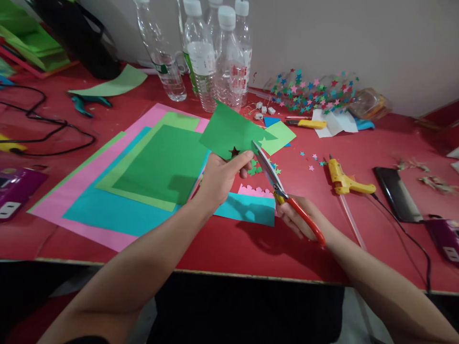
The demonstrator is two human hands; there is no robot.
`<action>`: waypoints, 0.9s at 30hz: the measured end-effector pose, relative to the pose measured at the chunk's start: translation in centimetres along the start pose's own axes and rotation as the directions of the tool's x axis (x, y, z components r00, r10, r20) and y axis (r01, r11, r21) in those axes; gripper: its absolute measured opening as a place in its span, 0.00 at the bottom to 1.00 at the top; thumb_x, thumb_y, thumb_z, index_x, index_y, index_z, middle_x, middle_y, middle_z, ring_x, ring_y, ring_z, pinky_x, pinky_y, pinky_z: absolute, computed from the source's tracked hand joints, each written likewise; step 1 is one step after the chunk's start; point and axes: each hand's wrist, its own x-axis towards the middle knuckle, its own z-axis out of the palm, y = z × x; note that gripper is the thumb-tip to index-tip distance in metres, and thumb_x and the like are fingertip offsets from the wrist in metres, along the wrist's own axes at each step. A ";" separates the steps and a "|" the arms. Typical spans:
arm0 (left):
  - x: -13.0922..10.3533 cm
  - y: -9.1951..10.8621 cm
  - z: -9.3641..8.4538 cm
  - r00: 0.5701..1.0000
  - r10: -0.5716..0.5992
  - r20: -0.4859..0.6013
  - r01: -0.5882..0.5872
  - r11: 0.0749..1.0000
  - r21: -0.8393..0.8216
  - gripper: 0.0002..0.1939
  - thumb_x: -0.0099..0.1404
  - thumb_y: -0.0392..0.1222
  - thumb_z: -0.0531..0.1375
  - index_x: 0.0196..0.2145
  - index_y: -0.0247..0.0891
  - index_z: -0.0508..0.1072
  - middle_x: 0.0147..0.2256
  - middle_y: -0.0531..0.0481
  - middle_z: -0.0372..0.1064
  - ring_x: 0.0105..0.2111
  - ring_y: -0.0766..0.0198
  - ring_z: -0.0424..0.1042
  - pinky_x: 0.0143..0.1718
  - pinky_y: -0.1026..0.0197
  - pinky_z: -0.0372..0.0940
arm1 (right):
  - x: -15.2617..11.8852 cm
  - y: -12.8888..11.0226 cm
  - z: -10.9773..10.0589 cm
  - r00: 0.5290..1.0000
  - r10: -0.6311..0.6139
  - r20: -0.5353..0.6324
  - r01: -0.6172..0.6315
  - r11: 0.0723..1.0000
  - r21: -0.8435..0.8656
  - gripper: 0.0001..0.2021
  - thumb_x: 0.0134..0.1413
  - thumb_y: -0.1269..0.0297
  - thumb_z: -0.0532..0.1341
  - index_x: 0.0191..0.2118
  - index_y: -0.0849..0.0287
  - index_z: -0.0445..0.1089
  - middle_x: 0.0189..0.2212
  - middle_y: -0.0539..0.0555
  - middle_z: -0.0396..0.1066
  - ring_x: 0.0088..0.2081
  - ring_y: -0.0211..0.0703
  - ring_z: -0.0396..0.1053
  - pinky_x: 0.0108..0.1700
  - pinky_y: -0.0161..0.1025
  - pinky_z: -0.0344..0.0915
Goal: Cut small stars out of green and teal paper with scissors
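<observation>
My left hand (pixel 225 174) pinches the lower edge of a dark green paper sheet (pixel 231 129) between thumb and fingers. A star-shaped hole shows in the sheet just above my thumb. In my right hand (pixel 299 217) is a pair of scissors with red handles (pixel 304 220), its blades pointing up and left, tips at the sheet's right edge. The blades look nearly closed. Small green paper stars (pixel 254 168) lie on the table below the held sheet. A blue paper strip (pixel 251 210) and a pink piece with a notched edge (pixel 254 191) lie beneath my hands.
Large coloured sheets (pixel 89 215) are stacked at left. Plastic bottles (pixel 204 62) stand by the wall, and a star-covered bottle (pixel 311 91) lies at the back. A yellow glue gun (pixel 344 177), a phone (pixel 396 193) and a yellow cutter (pixel 311 124) are to the right.
</observation>
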 end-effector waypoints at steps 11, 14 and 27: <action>0.8 0.8 -0.5 0.999 -0.027 -0.018 0.025 0.994 -0.106 0.07 0.54 0.36 0.62 0.21 0.36 0.69 0.17 0.57 0.66 0.15 0.75 0.61 0.17 0.69 0.57 | 0.2 -0.4 -0.4 1.000 0.027 -0.006 -0.027 0.999 -0.026 0.20 0.56 0.47 0.53 0.22 0.56 0.53 0.10 0.42 0.54 0.12 0.30 0.52 0.17 0.32 0.50; 1.1 1.1 -0.8 0.999 -0.010 -0.034 0.006 0.992 -0.124 0.07 0.55 0.35 0.61 0.21 0.37 0.67 0.17 0.57 0.65 0.15 0.76 0.60 0.17 0.70 0.56 | 0.3 -0.2 -0.5 0.998 0.048 0.027 -0.047 0.999 -0.026 0.20 0.57 0.47 0.53 0.22 0.56 0.54 0.10 0.42 0.54 0.12 0.30 0.52 0.16 0.31 0.49; 0.9 0.7 -0.5 0.998 -0.052 0.021 0.055 0.989 -0.139 0.03 0.57 0.37 0.60 0.27 0.39 0.67 0.22 0.56 0.68 0.19 0.74 0.66 0.22 0.68 0.62 | 0.3 0.3 -0.1 1.000 0.000 -0.013 0.000 0.999 0.045 0.21 0.54 0.45 0.58 0.24 0.57 0.55 0.12 0.42 0.53 0.12 0.29 0.50 0.16 0.31 0.46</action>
